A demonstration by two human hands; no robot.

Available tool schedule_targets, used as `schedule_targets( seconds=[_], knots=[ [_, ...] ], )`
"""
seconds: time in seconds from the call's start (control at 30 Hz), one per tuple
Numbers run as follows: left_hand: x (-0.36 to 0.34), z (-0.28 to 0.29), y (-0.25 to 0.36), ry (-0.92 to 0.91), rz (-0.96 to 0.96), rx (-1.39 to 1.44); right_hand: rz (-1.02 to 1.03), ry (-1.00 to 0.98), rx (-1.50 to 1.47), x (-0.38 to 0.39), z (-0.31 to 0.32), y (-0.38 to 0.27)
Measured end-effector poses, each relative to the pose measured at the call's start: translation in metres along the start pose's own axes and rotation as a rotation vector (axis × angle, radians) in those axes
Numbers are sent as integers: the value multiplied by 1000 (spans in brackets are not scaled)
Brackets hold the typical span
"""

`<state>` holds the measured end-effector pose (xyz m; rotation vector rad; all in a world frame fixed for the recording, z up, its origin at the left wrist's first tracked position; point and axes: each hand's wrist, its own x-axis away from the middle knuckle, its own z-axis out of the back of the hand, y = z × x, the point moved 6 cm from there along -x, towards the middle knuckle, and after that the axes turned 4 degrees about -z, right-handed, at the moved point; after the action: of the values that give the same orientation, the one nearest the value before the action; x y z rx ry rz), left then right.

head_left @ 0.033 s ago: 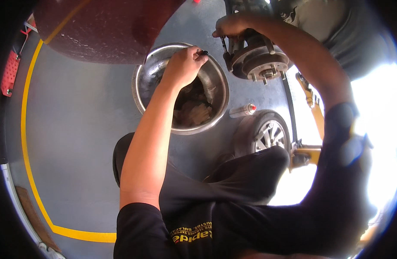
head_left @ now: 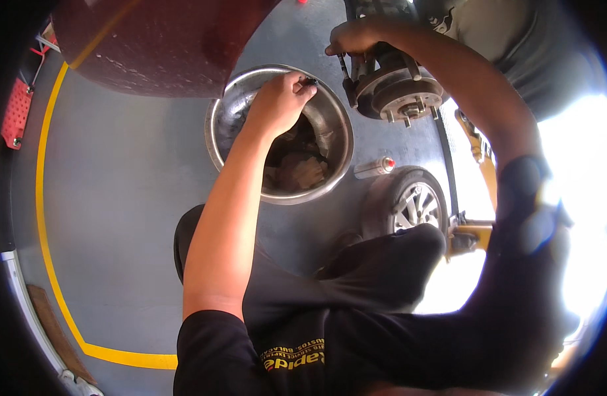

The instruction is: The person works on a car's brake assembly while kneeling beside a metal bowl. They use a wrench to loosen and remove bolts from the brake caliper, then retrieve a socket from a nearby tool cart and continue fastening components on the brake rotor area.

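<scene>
Grey floor [head_left: 125,198] of a garage all around, with a yellow line [head_left: 46,218] curving down the left side and along the bottom left. Big dark red car body [head_left: 151,39] at the upper left of the frame. Round shiny metal bowl [head_left: 330,119] on the floor near the top middle, with dirty brownish parts [head_left: 297,168] lying inside. Left hand [head_left: 277,102] over the bowl near its top rim, fingers pinched shut on a small black piece [head_left: 310,81]. Right hand [head_left: 353,36] at the top of the frame, curled closed around a thin dark tool [head_left: 343,66] pointing down beside the wheel hub. Round metal wheel hub [head_left: 399,92] just right of the bowl, with short bolts sticking out of its face. Small silver can [head_left: 372,167] with a red tip lying on the floor right beside the lower right rim of the bowl. Car wheel [head_left: 405,201] with silver spokes just below the can, in the middle right. Yellow jack stand [head_left: 475,234] beside the wheel, further right. Black trousers and black shirt across the bottom of the frame. Very bright light at the right edge, too white to tell anything there. Red flat thing [head_left: 16,112] at the far left edge, too small to tell what kind.
</scene>
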<state>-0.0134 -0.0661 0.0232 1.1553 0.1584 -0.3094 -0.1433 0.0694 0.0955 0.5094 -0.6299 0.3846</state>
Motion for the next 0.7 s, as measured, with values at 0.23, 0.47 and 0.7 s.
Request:
schedule_targets(
  seconds=[0.23, 0.47, 0.7],
  knots=[
    [12, 15, 14, 16, -7, 16, -5, -37, -7, 7, 1, -1],
    [-2, -4, -6, -27, 28, 92, -77, -106, 34, -9, -10, 7],
    [-15, -23, -1, -1, -8, 139, 122, 327, -40, -34, 20, 47]
  ],
)
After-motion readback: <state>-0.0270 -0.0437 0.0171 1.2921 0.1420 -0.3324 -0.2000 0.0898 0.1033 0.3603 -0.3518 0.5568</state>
